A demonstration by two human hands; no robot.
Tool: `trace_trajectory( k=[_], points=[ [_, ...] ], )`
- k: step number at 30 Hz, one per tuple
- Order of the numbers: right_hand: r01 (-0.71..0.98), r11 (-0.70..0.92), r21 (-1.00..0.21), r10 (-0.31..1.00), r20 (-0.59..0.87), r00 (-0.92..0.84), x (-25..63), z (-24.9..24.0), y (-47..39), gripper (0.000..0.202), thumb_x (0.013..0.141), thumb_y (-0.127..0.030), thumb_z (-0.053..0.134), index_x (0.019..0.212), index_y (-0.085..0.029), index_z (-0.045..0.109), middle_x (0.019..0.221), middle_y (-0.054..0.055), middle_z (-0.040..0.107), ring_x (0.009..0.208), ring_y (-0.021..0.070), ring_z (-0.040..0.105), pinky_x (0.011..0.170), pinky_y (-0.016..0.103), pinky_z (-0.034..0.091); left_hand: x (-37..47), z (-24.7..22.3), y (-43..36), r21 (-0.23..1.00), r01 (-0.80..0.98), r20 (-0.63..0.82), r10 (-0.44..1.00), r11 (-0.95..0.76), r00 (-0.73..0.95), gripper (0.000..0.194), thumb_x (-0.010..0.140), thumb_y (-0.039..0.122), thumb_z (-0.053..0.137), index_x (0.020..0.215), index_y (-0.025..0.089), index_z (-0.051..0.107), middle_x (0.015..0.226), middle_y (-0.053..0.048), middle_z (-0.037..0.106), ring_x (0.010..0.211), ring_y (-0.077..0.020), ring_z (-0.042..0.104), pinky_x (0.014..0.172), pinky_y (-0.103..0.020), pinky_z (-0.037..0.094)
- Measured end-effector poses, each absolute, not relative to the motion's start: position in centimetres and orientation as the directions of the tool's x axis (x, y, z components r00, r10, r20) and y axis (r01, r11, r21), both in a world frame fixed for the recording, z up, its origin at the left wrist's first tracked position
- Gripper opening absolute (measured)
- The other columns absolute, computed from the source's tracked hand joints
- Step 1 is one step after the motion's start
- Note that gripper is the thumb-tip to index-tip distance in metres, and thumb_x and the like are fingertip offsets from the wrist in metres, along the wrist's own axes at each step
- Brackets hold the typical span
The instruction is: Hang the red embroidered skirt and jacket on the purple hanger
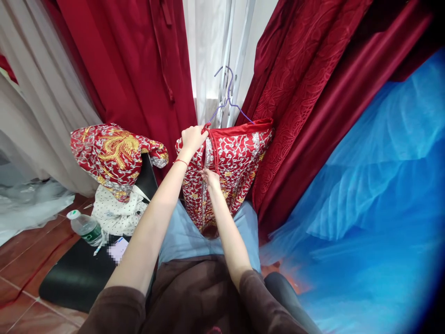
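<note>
Centrally, fingers of the right hand (210, 178) pinched the red embroidered garment (236, 160) at its opening; toward 12 o'clock, those of the left hand (193, 138) clasped the waistband (239, 131), apparently for tension. A purple hanger (228, 99) rose beyond. A black seat (71, 278) lay at 8 o'clock; red drapes (139, 60) hung behind.

Crimson drapes (128, 51) and patterned dark-red lace fabric (302, 69) flank a pale gap above a red, silver-embroidered garment (236, 153), with a purple wire hanger (227, 99) and white metal poles (239, 51) standing in that opening. Room remains between the forearms, over light-blue trousers (184, 241). At left, a black chair (76, 273) bearing a clear plastic bottle (85, 227) and a red-and-gold embroidered piece (118, 153) obstructs sideways passage; billowing blue tulle (365, 208) crowds the right.
</note>
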State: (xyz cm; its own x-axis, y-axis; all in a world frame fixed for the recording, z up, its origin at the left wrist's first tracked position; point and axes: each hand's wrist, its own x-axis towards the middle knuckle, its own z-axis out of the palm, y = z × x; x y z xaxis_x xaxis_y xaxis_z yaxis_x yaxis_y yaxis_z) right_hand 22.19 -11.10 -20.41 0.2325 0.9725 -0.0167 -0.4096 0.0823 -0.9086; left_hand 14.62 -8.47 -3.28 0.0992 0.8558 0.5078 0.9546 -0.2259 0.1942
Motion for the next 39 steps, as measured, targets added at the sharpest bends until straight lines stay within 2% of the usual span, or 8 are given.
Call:
trace_trajectory(
  k=[5,12,20,23,25,29,34,39],
  points=[
    [-0.440,0.132,-0.888,0.983,0.060,0.175,22.8,-19.2,-11.5,0.005,0.070,-0.021,0.069,0.067,-0.018,0.066,0.077,0.001,0.074,0.082,0.0139,0.069,0.077,0.026,0.057,14.7,-3.7,-8.0,0.207,0.950,0.514,0.852,-0.233,0.097,0.041,0.100,0.040,0.036,0.108,0.021,0.071,0.109,-0.013,0.075,0.109,-0.0309,0.066,0.085,-0.035,0.042],
    [-0.289,0.181,-0.940,0.977,0.139,0.163,23.7,-19.0,-13.1,0.011,0.072,-0.027,0.067,0.066,-0.017,0.069,0.070,0.000,0.070,0.066,0.0109,0.062,0.060,0.020,0.048,14.6,-3.7,-7.9,0.217,0.945,0.512,0.853,-0.243,0.101,0.042,0.100,0.040,0.037,0.113,0.019,0.070,0.113,-0.015,0.073,0.110,-0.0318,0.065,0.088,-0.036,0.041],
    [-0.426,0.305,-0.852,0.952,0.262,0.158,22.8,-18.5,-13.0,0.009,0.072,-0.027,0.068,0.067,-0.020,0.065,0.074,-0.001,0.071,0.082,0.0133,0.067,0.085,0.026,0.052,14.6,-3.7,-8.1,0.209,0.948,0.520,0.848,-0.242,0.101,0.041,0.100,0.040,0.036,0.113,0.021,0.071,0.110,-0.013,0.074,0.110,-0.0309,0.065,0.087,-0.035,0.042],
    [-0.418,0.147,-0.896,0.989,0.146,0.034,23.8,-17.8,-13.2,0.010,0.074,-0.026,0.069,0.069,-0.019,0.065,0.075,-0.001,0.071,0.076,0.0120,0.068,0.072,0.022,0.051,14.5,-3.9,-7.8,0.218,0.944,0.521,0.847,-0.248,0.102,0.041,0.100,0.039,0.036,0.112,0.020,0.071,0.110,-0.013,0.074,0.110,-0.0314,0.065,0.087,-0.035,0.042],
    [-0.345,0.053,-0.937,0.998,0.056,0.001,24.5,-17.1,-13.3,0.012,0.075,-0.027,0.070,0.070,-0.017,0.065,0.072,0.000,0.071,0.066,0.0108,0.065,0.056,0.019,0.043,14.6,-4.0,-7.7,0.223,0.943,0.517,0.850,-0.249,0.102,0.041,0.100,0.038,0.036,0.113,0.020,0.070,0.113,-0.014,0.074,0.111,-0.0313,0.065,0.088,-0.035,0.041],
    [-0.310,0.068,-0.948,0.996,0.049,0.069,24.3,-16.0,-13.3,0.012,0.075,-0.025,0.070,0.069,-0.016,0.065,0.067,-0.001,0.069,0.055,0.0072,0.057,0.047,0.016,0.034,14.7,-3.9,-7.9,0.222,0.944,0.513,0.853,-0.245,0.101,0.041,0.100,0.038,0.036,0.114,0.019,0.070,0.115,-0.014,0.073,0.112,-0.0308,0.064,0.089,-0.035,0.041],
    [-0.465,0.077,-0.882,0.982,-0.014,0.189,22.2,-15.5,-12.6,0.012,0.077,-0.018,0.063,0.066,-0.016,0.064,0.065,0.000,0.069,0.059,0.0088,0.060,0.054,0.018,0.046,14.7,-3.6,-8.2,0.211,0.950,0.504,0.858,-0.231,0.097,0.042,0.100,0.039,0.036,0.114,0.020,0.070,0.112,-0.013,0.074,0.111,-0.0296,0.064,0.088,-0.034,0.041],
    [-0.599,0.115,-0.793,0.989,0.035,0.143,22.2,-15.7,-12.4,0.012,0.073,-0.012,0.065,0.063,-0.017,0.064,0.064,-0.002,0.069,0.072,0.0101,0.067,0.081,0.024,0.056,14.6,-3.8,-8.0,0.207,0.949,0.523,0.847,-0.238,0.099,0.043,0.100,0.040,0.036,0.113,0.019,0.071,0.111,-0.014,0.074,0.110,-0.0307,0.065,0.087,-0.035,0.041]
  ],
)
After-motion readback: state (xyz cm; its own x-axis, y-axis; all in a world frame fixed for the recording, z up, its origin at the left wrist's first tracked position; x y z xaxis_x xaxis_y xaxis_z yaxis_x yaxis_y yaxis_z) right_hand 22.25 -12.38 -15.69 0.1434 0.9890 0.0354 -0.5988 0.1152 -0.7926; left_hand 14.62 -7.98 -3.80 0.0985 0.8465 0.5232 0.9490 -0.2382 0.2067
